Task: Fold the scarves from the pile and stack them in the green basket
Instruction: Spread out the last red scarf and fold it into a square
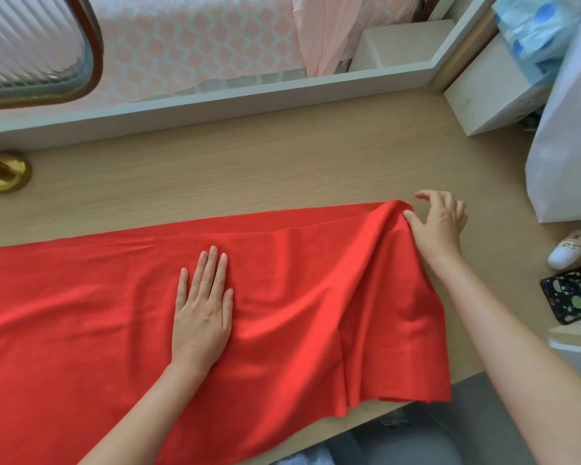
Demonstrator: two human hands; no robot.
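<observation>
A long red scarf point(299, 297) lies spread across the wooden table point(249, 169), running off the left edge of the view and hanging over the table's near edge. My left hand point(203, 307) presses flat on the middle of the scarf, fingers straight. At the scarf's far right corner my right hand point(438, 223) has its thumb against the raised fabric and the other fingers loosely curled above the table. No green basket or pile of scarves is in view.
A brass lamp base point(4, 172) stands at the far left. A white bag point(564, 156) and white box point(493, 92) sit at the right, with a phone in a dark patterned case point(574, 293) and a small white object point(574, 250) near it. A white ledge point(215, 102) borders the table's back.
</observation>
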